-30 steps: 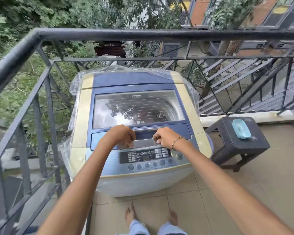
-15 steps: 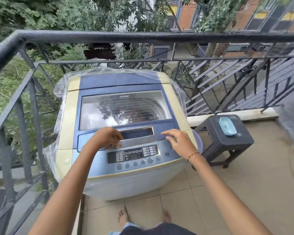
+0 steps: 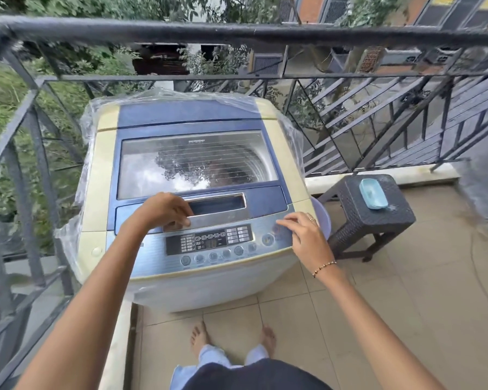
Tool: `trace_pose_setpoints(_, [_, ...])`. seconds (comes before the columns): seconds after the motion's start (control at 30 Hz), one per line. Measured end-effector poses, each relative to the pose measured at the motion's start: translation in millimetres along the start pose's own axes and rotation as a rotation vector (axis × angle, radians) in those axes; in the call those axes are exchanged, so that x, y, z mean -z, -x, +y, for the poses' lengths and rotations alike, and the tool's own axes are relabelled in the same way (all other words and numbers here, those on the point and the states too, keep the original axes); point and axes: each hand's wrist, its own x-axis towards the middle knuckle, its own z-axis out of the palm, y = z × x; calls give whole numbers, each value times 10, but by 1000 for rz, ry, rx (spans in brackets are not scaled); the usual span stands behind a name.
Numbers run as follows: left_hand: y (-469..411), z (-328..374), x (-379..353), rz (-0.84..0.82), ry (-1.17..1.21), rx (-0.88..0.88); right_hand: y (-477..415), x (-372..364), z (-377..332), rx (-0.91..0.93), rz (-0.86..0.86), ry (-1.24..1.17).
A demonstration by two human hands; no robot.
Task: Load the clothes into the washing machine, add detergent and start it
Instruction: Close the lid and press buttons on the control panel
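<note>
A second ago both hands were at the handle (image 3: 217,205). Now the right hand (image 3: 304,237) has slid off to the right end of the panel (image 3: 209,243). The railing (image 3: 237,35) runs round from 9 to 3 o'clock. The washer (image 3: 209,288) sits in the middle, its back wrapped in plastic (image 3: 290,136), I think to keep rain off. Its lid (image 3: 195,164) is shut, and the glass shows sky and leaves, so I cannot tell if clothes are inside. A stool (image 3: 378,218) stands at 3 o'clock with a blue dish (image 3: 373,193) on top. The left hand (image 3: 161,212) curls its fingers over the handle, maybe to lift the lid. The right hand is open, with spread fingertips by a round button, maybe to switch on. The words on the lid and panel are too tiny to read.
</note>
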Motion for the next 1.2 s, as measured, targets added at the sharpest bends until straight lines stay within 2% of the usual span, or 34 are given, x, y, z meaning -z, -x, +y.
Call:
trace_pose_setpoints(0.23, [-10,14,5,-4,-5,39,104,-21,-40,37,-9,-25])
trace_pose_setpoints(0.73, [-36,50,19,-17,42,89,61,-95,-52,-17,30,-31])
trace_pose_setpoints(0.9, [-23,70,18,-6,26,96,29,-82,-74,-9,30,22])
trace_pose_setpoints(1.07, [15,76,5,11,39,79,127,-79,-81,89,12,108])
trace_pose_setpoints(1.2, [19,86,3,9,42,76,186,-119,-87,52,16,111])
